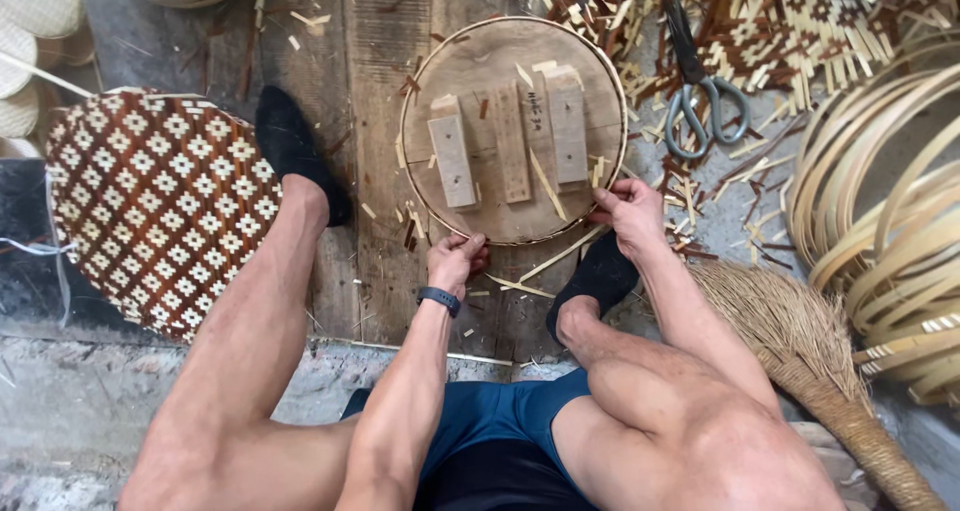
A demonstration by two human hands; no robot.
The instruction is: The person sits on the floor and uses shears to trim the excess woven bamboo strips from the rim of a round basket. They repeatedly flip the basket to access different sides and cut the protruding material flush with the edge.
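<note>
A round wooden disc (490, 71) with three wooden blocks fixed across it lies on the plank floor, ringed by a thin bamboo hoop (622, 101). My left hand (455, 259), with a dark band at the wrist, pinches the hoop at the disc's near edge. My right hand (627, 211) grips the hoop at the disc's near right edge. My feet in black socks rest on either side of the disc.
A woven brown-and-cream patterned tray (160, 201) lies at left. Grey scissors (705, 106) lie among bamboo offcuts at upper right. Coiled bamboo hoops (890, 221) stack at right, a straw broom (810, 351) below them.
</note>
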